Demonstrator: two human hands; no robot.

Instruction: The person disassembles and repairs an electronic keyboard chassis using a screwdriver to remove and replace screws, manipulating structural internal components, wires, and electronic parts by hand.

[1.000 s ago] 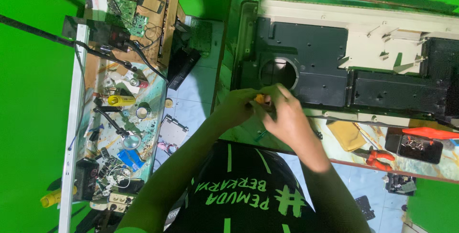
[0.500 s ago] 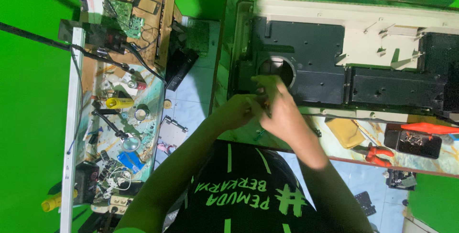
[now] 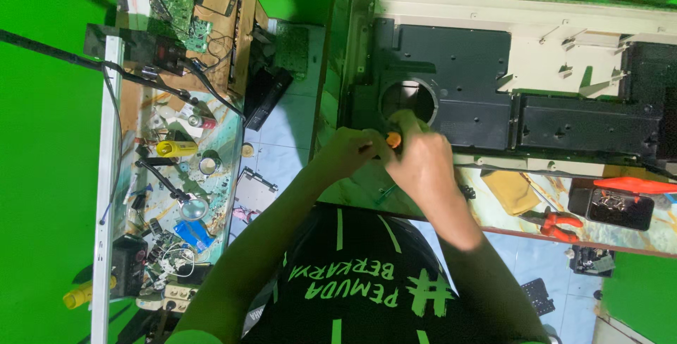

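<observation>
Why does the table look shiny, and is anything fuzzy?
Head view: the glass worktable reflects light, giving a pale glare near the left hand and right hand; both hands look slightly soft; the orange tool handle between them is too small to make out; the dark panel is evenly lit.

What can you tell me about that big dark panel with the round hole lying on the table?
The large black plastic back panel lies flat on the worktable, beside a cream-coloured section. It looks moulded, with ribs, recesses and a round ringed opening near its lower left corner. A second dark panel adjoins it to the right. Both hands, left hand and right hand, meet at its lower edge just below the opening.
</observation>
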